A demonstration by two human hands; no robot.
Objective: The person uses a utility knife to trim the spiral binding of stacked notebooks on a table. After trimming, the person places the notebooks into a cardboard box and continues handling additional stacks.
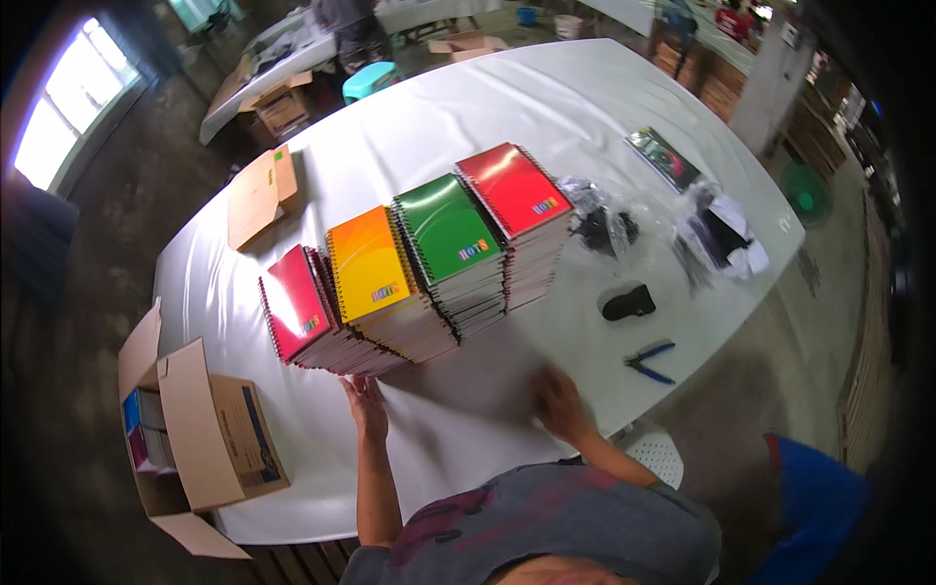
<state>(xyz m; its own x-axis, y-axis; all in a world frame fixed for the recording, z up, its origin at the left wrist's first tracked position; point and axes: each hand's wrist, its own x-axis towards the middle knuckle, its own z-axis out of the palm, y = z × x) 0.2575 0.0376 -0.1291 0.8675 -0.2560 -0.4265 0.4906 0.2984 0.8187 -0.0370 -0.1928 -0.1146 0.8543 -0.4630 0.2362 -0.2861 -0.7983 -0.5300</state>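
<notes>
Four tall stacks of spiral notebooks stand side by side on the white-covered table. From left to right their tops are a pinkish-red notebook, a yellow-orange notebook, a green notebook and a red notebook. At the front foot of the leftmost stack is my left hand, open, its fingertips at or just short of the lowest notebooks. My right hand hovers over the table in front of the stacks, slightly blurred, fingers loosely extended, with nothing visible in it.
An open cardboard box with books inside stands at the left edge. A flattened carton lies behind. On the right are blue-handled pliers, a black object, clear plastic bags and a dark booklet. A person stands beyond.
</notes>
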